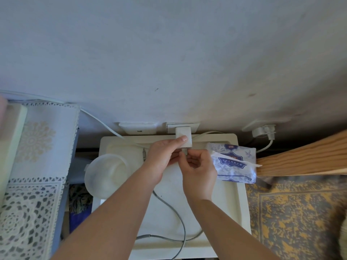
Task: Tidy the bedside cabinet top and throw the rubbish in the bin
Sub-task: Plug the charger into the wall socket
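Up at the wall, the left hand [165, 152] grips the white charger block [185, 138] plugged into the socket [183, 127], while the right hand [198, 166] pinches the cable plug [185, 151] beneath it. Grey cable [176, 216] loops over the white cabinet top [231, 203]; a plastic bowl [106, 174] sits left, a tissue pack [234, 164] right.
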Demonstrator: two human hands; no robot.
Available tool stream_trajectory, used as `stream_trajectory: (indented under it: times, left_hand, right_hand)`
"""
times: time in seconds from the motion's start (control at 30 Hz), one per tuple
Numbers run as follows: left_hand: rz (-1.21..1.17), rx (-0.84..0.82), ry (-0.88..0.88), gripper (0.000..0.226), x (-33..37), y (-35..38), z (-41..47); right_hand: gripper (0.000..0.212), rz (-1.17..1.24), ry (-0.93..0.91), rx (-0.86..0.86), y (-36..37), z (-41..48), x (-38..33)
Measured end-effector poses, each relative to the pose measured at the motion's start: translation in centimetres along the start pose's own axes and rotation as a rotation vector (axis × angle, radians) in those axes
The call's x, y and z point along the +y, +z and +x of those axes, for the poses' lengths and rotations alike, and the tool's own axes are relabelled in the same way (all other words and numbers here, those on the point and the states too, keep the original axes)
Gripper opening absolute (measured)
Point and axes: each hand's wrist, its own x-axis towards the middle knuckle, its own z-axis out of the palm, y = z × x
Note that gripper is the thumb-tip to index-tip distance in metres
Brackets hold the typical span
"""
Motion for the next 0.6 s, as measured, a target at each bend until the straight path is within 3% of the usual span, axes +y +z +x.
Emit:
stream_trajectory:
  times: [0.33, 0.5, 0.6]
  left_hand:
    - [0.049, 0.034, 0.019, 0.024, -0.2, 0.3, -0.5]
    - [-0.001, 0.082, -0.065, 0.027, 0.7, 0.9, -1.9]
    - [0.368, 0.233, 0.111, 0.039, -0.2, 1.3, -3.1]
  right_hand:
    - [0.013, -0.02, 0.019, 0.003, 0.2, -0.2, 0.0]
    - [0.012, -0.026, 0.031, -0.006, 0.6, -0.7, -0.3]
    - [0.015, -0.06, 0.011, -0.04, 0.3, -1.4, -0.4]
